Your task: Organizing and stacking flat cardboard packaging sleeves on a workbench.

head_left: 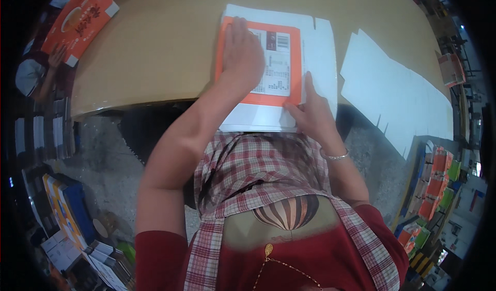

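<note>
A flat orange-and-white carton blank (281, 64) lies printed side up on the brown table (160, 38), with white flaps around it. My left hand (242, 53) presses flat on the orange panel's left part, fingers spread. At the blank's lower right edge, my right hand (310, 113) pinches the border between fingers and thumb. A silver bracelet (335, 156) sits on my right wrist.
A row of white flat carton blanks (398, 95) lies on the table to the right. An orange printed box (80, 17) is at the far left, with another person's hand (56, 56) by it. Stacked colourful boxes (436, 187) stand lower right, and more boxes (67, 213) lower left.
</note>
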`<state>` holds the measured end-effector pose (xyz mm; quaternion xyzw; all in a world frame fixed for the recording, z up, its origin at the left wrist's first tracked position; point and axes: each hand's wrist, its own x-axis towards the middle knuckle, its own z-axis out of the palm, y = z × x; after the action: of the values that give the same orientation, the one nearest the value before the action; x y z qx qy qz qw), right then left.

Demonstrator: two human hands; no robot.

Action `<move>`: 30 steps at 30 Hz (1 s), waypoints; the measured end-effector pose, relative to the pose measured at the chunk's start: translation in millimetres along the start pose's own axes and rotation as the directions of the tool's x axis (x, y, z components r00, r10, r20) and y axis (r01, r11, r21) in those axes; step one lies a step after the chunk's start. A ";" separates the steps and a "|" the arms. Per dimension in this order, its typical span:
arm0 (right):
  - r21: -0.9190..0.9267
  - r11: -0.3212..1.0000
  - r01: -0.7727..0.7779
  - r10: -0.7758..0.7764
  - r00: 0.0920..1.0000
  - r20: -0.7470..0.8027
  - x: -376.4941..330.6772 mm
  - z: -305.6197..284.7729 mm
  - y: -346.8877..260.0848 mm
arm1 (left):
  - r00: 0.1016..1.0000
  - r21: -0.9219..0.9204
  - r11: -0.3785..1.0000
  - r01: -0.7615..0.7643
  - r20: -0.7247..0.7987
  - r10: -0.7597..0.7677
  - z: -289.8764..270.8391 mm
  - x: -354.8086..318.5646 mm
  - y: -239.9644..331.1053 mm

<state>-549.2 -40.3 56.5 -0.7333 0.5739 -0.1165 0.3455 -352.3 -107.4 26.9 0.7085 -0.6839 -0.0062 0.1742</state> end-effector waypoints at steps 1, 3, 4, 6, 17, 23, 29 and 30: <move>-0.029 0.999 0.019 -0.020 1.000 -0.023 -0.4 4.3 3.9 | 0.975 0.055 0.998 -0.028 0.224 0.015 0.3 7.7 14.5; -0.072 0.996 0.043 -0.046 0.998 -0.048 2.9 -5.0 6.0 | 0.904 0.093 0.993 -0.067 0.427 0.022 8.1 8.3 24.5; -0.178 0.984 -0.006 -0.007 0.997 -0.072 5.2 -20.9 5.9 | 0.960 0.066 0.996 -0.060 0.277 0.040 20.9 -2.7 25.4; -0.255 0.963 -0.091 0.007 0.950 -0.313 13.0 -49.3 18.9 | 0.987 0.070 0.988 -0.138 0.097 0.131 28.9 -14.6 27.0; -0.012 0.920 0.392 -0.389 0.908 -0.153 82.5 -34.9 21.9 | 0.978 0.108 0.977 -0.185 0.113 0.173 27.1 -14.8 27.3; -0.613 0.751 0.247 -0.446 0.874 -0.194 73.5 -0.1 34.0 | 0.984 0.132 0.977 -0.165 0.097 0.153 25.8 -16.3 31.2; -0.503 0.732 0.460 -0.485 0.870 0.089 -12.2 -27.8 21.9 | 0.976 0.113 0.971 -0.213 0.065 0.206 25.4 -15.8 24.2; -0.298 0.809 0.506 -0.456 0.861 0.226 -11.9 -53.9 24.1 | 0.977 0.121 0.970 -0.212 0.063 0.205 25.2 -16.0 24.4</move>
<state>-601.9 -51.9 83.3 -0.9103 0.3540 -0.0443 0.2099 -383.1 -98.0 5.7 0.6420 -0.7577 0.0380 0.1114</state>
